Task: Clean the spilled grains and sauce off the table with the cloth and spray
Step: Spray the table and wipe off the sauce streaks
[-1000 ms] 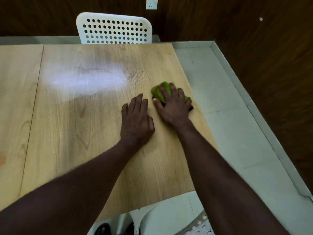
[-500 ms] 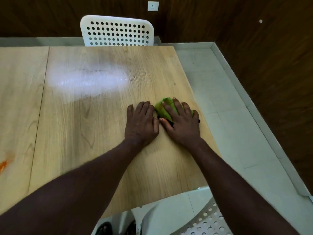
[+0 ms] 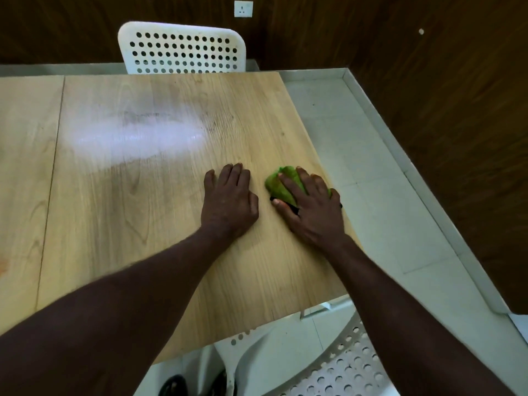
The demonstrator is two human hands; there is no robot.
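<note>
A bunched green cloth [image 3: 278,184] lies on the wooden table [image 3: 160,212] close to its right edge. My right hand [image 3: 310,207] presses down on the cloth with fingers spread over it. Just left of it, my left hand [image 3: 228,204] rests flat on the bare wood, palm down, holding nothing. A faint orange sauce smear [image 3: 3,265] shows at the far left edge of the view. No spray bottle and no grains are in view.
A white perforated chair [image 3: 183,50] stands at the table's far side, and another [image 3: 337,370] sits below the near edge. A bright glare patch [image 3: 137,138] lies on the wood. Pale floor tiles [image 3: 357,144] run along the right, beside a dark wooden wall.
My right hand slid the cloth toward me beside the left hand, then back out to the right. The left hand stayed flat in place.
</note>
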